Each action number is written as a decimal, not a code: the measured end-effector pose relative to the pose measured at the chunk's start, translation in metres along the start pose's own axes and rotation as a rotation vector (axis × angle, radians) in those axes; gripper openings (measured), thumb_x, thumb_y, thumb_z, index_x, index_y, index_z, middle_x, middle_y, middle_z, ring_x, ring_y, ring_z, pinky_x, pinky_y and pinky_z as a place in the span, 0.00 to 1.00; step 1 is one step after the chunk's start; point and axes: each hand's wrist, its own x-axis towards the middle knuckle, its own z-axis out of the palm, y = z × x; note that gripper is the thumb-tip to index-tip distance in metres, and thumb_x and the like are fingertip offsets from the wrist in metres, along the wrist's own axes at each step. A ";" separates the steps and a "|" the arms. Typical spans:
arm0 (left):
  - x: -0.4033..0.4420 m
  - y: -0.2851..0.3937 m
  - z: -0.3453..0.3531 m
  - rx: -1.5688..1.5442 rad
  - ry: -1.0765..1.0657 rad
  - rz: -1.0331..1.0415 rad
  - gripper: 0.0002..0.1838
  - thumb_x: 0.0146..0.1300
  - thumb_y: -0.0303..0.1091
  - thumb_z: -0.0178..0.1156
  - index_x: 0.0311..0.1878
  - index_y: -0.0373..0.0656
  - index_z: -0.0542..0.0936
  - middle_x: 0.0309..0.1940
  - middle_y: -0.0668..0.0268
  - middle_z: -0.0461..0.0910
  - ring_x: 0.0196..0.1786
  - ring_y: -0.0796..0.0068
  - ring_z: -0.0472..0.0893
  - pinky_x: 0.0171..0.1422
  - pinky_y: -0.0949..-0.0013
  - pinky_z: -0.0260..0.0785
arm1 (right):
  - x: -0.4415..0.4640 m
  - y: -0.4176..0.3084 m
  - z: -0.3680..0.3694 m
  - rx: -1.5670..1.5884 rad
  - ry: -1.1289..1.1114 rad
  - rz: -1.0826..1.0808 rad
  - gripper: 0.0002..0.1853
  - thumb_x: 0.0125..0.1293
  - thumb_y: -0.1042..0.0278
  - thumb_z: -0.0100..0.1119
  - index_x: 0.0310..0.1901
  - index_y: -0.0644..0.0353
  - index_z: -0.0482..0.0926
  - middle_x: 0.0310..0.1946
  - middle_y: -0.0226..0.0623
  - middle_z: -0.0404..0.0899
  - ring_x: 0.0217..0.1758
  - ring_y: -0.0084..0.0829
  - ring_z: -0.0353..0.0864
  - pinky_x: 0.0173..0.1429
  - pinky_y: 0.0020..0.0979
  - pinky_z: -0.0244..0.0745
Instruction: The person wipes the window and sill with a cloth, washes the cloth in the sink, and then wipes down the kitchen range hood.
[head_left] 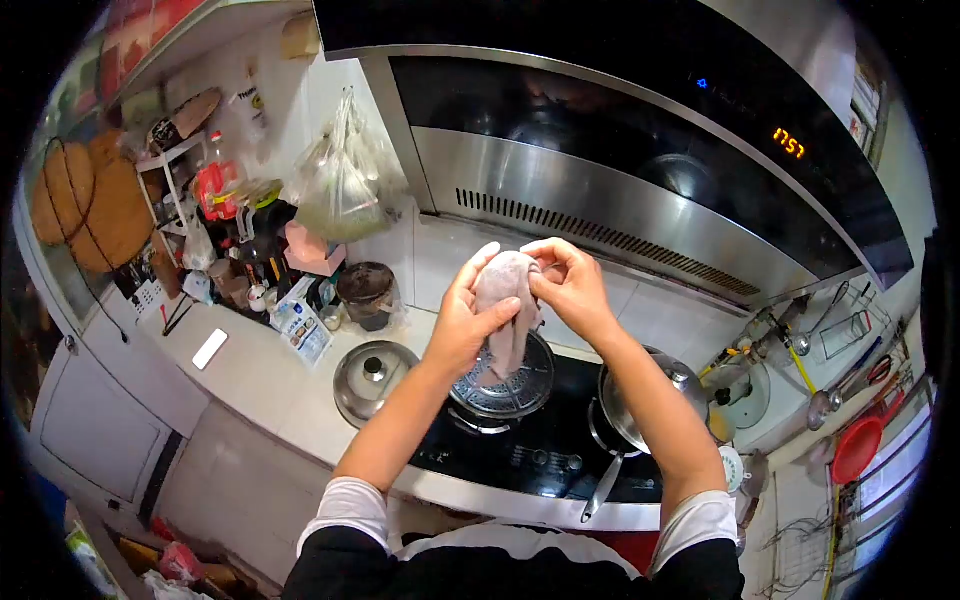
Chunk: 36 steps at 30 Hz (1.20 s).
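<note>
A greyish-pink cloth (508,283) hangs folded between my two hands, above the left burner of the stove. My left hand (468,318) grips its left side, with the thumb laid across the front. On the other side, my right hand (573,290) pinches its upper right edge. The lower end of the cloth dangles over a round perforated metal steamer rack (525,385) on the left burner. Below my right forearm stands a metal pan (630,425) with a lid, its handle pointing toward me.
A pot lid (372,372) lies on the counter left of the black stove (540,465). A dark bucket (368,297), a white-and-blue packet (302,328) and a white phone-shaped object (210,349) are farther left. The range hood (600,190) overhangs the stove close beyond my hands.
</note>
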 end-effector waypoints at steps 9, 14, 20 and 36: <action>0.147 0.072 -0.076 0.710 0.675 1.103 0.14 0.57 0.20 0.61 0.46 0.39 0.73 0.44 0.67 0.73 0.48 0.73 0.72 0.58 0.69 0.63 | -0.069 -0.049 -0.031 0.019 -0.166 -0.087 0.20 0.58 0.75 0.61 0.54 0.59 0.75 0.47 0.38 0.71 0.45 0.27 0.81 0.49 0.27 0.75; 0.214 0.115 -0.054 0.962 0.595 1.467 0.20 0.62 0.30 0.56 0.57 0.37 0.67 0.58 0.51 0.64 0.62 0.52 0.62 0.68 0.53 0.53 | -0.134 -0.036 -0.066 -0.115 -0.182 -0.046 0.20 0.57 0.78 0.62 0.53 0.61 0.76 0.48 0.39 0.72 0.40 0.25 0.82 0.45 0.25 0.76; 0.217 0.047 -0.079 1.204 0.712 1.140 0.32 0.68 0.41 0.46 0.70 0.35 0.52 0.70 0.37 0.43 0.73 0.38 0.46 0.75 0.48 0.39 | -0.193 -0.008 -0.104 -0.056 -0.084 0.301 0.17 0.56 0.79 0.63 0.49 0.62 0.79 0.44 0.38 0.75 0.38 0.25 0.82 0.44 0.24 0.76; 0.191 -0.157 0.031 1.750 0.053 1.025 0.40 0.60 0.43 0.58 0.70 0.35 0.55 0.67 0.40 0.55 0.70 0.36 0.54 0.70 0.42 0.52 | -0.053 0.039 -0.160 0.139 0.318 0.075 0.24 0.57 0.78 0.60 0.58 0.61 0.72 0.53 0.35 0.71 0.54 0.28 0.76 0.55 0.28 0.72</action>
